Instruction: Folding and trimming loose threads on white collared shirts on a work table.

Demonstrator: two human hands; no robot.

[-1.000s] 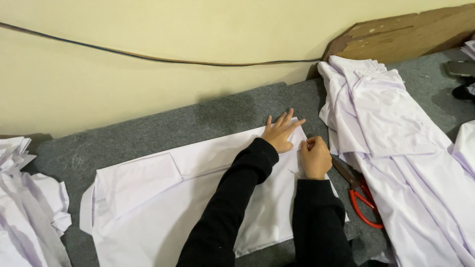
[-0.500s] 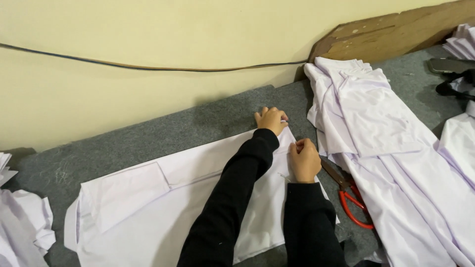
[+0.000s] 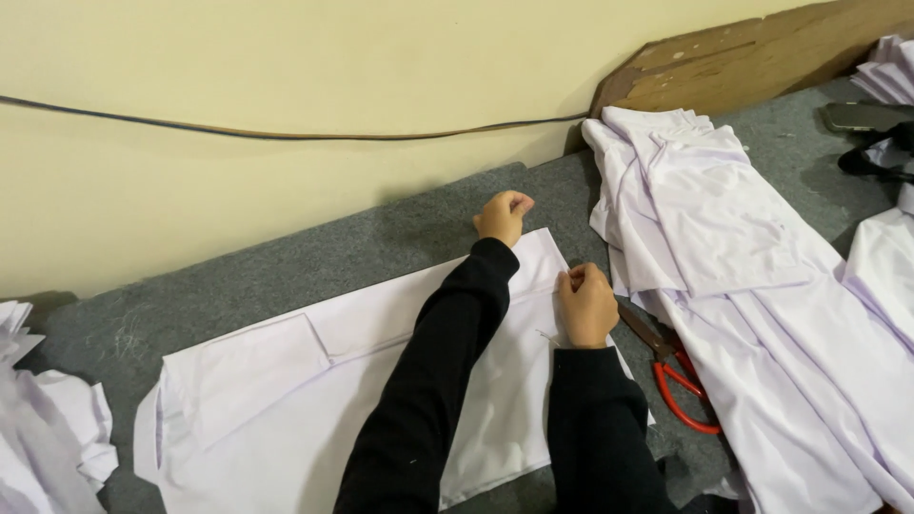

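cream wall (image 3: 286, 67), grey felt floor (image 3: 286, 276)

Two hands (image 3: 502, 217), one scissors (image 3: 671, 366)

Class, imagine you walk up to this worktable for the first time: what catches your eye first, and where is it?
Two black-sleeved arms reach over a white garment spread flat on the grey table, the left hand at its far edge and the right hand pinching the cloth. Red-handled scissors lie beside the right hand, next to a heap of white garments.
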